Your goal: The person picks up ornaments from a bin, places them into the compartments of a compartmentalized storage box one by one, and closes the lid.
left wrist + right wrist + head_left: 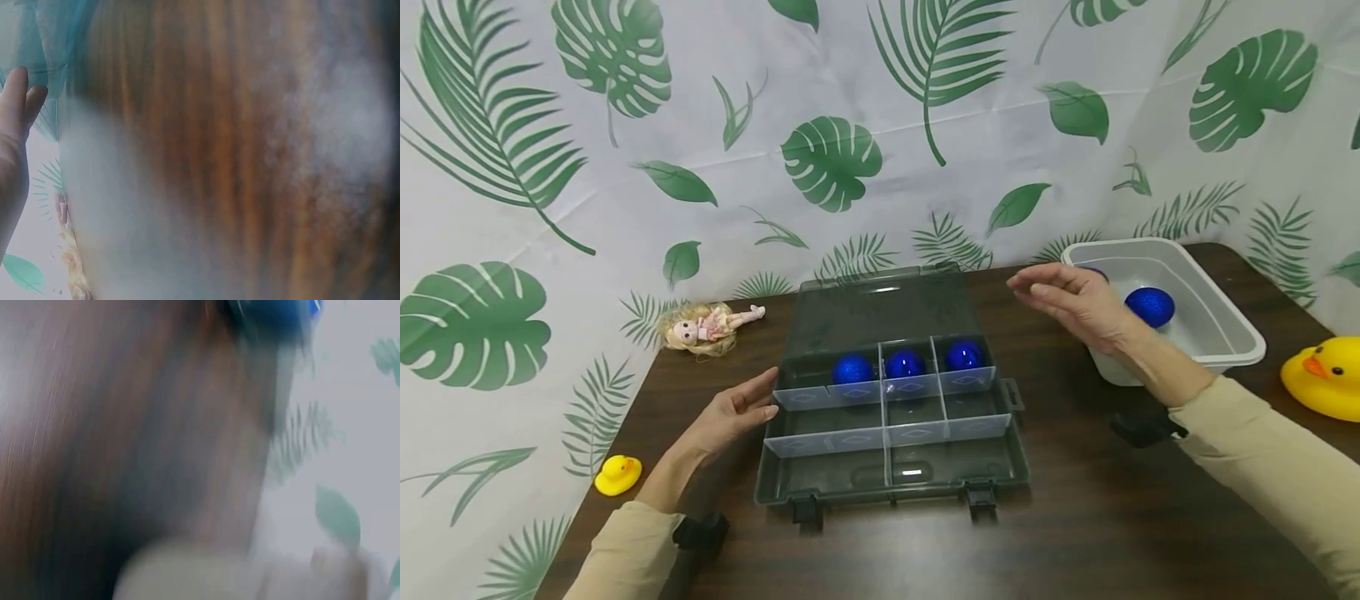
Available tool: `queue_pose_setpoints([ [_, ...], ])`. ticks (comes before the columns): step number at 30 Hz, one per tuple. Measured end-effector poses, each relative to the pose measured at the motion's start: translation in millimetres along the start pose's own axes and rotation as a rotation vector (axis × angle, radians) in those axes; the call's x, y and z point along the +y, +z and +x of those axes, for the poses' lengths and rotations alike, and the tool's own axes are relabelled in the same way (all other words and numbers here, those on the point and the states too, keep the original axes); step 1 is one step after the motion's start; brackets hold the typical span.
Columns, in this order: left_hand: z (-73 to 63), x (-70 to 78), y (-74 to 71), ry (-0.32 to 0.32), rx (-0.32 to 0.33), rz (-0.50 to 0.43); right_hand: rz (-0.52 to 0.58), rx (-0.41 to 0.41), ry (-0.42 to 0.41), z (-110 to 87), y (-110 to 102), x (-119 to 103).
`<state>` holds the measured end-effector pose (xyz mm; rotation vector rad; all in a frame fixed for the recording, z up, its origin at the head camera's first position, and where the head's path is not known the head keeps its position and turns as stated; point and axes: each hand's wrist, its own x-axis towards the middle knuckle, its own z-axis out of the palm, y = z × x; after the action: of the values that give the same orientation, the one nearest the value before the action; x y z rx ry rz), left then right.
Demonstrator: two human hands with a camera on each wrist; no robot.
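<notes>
A dark translucent compartment box point(895, 492) lies with its lid raised at the back in the head view. Along its back row sit three blue balls: a glittery one point(853, 369) on the left, a shiny one point(905, 364) in the middle and another point(964, 356) on the right. My left hand point(730, 421) is at the box's left side, fingers loosely bent and fingertips right at the edge. Between the box and a grey-white bin, my right hand point(1078, 308) hovers with fingers extended, holding nothing. The right wrist view is blurred.
The bin point(1225, 329) at the right holds a glittery blue ball point(1150, 307); another is partly hidden behind my right hand. A large yellow duck point(1330, 379) stands far right, a small duck point(618, 475) at left. A doll point(707, 327) lies back left, before a leaf-print cloth.
</notes>
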<state>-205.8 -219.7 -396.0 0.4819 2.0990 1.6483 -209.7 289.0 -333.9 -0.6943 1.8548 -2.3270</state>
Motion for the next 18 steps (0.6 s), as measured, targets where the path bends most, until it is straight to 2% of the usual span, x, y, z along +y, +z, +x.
queue_pose_setpoints([
  [2, -0.4, 0.2, -0.8, -0.001, 0.001, 0.0, 0.034, 0.062, -0.016, -9.0, -20.9, -11.9],
  [4, -0.6, 0.2, -1.4, -0.006, 0.001, -0.003, 0.014, 0.151, 0.024, -19.6, -43.1, -20.0],
  [7, -0.9, -0.1, -1.9, -0.007, -0.003, -0.004, -0.085, 0.285, 0.175, -35.2, -73.5, -25.8],
  [9, -0.9, -0.2, -2.0, -0.013, -0.001, -0.009, -0.177, 0.326, 0.297, -43.3, -89.2, -26.6],
  [12, -0.8, -0.1, -1.6, -0.008, -0.001, 0.001, -0.215, 0.311, 0.419, -49.7, -105.9, -24.6],
  [16, -0.2, 0.7, -0.8, 0.003, -0.009, 0.011, -0.184, 0.248, 0.488, -52.0, -117.3, -22.3],
  [18, 0.5, 0.8, -0.6, 0.01, -0.012, -0.002, -0.24, 0.223, 0.525, -51.1, -119.5, -22.1],
])
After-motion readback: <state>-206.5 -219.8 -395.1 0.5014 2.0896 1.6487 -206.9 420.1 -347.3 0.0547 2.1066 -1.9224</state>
